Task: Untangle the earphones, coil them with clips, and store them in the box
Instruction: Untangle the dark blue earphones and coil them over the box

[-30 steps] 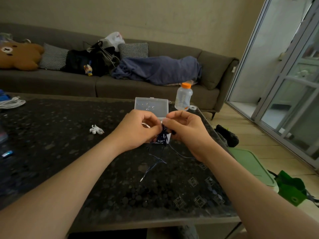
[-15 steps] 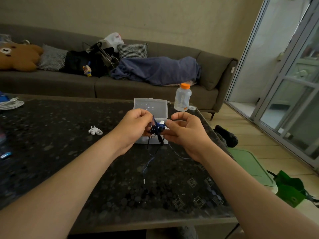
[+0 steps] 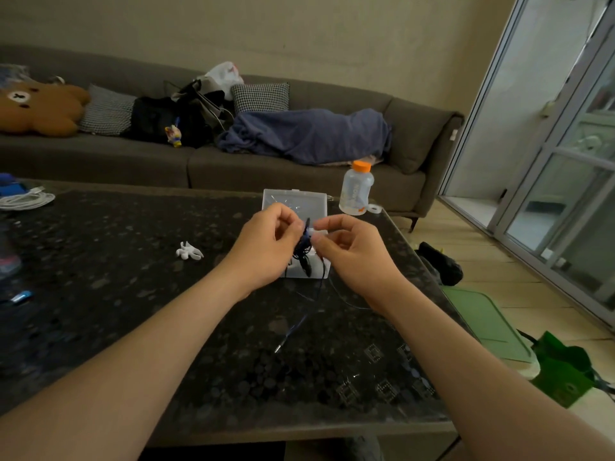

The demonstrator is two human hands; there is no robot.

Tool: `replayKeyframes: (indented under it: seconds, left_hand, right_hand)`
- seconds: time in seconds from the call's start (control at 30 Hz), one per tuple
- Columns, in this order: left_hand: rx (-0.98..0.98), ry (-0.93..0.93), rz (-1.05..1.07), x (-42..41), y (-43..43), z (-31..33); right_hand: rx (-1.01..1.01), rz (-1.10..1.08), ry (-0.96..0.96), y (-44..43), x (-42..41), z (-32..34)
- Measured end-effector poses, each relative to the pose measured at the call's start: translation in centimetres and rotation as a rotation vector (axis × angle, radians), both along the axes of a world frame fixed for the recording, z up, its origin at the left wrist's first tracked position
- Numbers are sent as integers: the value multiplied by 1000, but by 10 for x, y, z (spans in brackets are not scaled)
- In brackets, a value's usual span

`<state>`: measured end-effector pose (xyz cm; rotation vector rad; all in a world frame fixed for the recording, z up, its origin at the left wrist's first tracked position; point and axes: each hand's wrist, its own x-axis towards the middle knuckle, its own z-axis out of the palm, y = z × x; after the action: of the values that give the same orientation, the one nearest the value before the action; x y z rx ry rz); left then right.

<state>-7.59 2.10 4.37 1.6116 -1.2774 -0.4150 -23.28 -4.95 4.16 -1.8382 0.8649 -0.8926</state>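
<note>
Blue earphones (image 3: pixel 303 249) bunched over the box (image 3: pixel 293 201), pinched between your left hand (image 3: pixel 266 247) and right hand (image 3: pixel 352 252), both curled tight on them. Grip the coil firmly, press the clip (image 3: pixel 311 231) squarely; mind the dangling plug (image 3: pixel 278 347).

One head camera, wide angle, facing forward and down over the table (image 3: pixel 116 294), left hand (image 3: pixel 266 247) and right hand (image 3: pixel 356 257) near at centre, sofa (image 3: pixel 332 94) behind.

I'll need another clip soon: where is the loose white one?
Head view: the white clip lies on the dark table, left of the left hand and apart from it.
</note>
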Motion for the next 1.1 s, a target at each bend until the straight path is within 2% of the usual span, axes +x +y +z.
replayKeyframes:
  seconds: [0.1,0.23,0.43,0.63,0.87,1.0,1.1]
  left_hand:
    - [-15,-3,-13,0,-1,-1]
    - [-26,-125,-43,3,0,-1]
    - [-20,-104,2,1,1,-2]
    - [7,-39,74,4,-5,-5]
    - [70,220,65,12,-11,-4]
    - [80,632,84,17,-15,-1]
    - [50,871,151,16,-18,3]
  right_hand:
    - [-40,37,155,2,0,2]
    - [-39,37,149,3,-2,3]
    - [-297,-155,277,1,4,-3]
    - [-313,-74,140,5,9,-1]
    - [-380,-142,110,-5,15,-6]
    - [-388,-89,105,-11,15,-7]
    - [-250,-74,49,-13,20,-7]
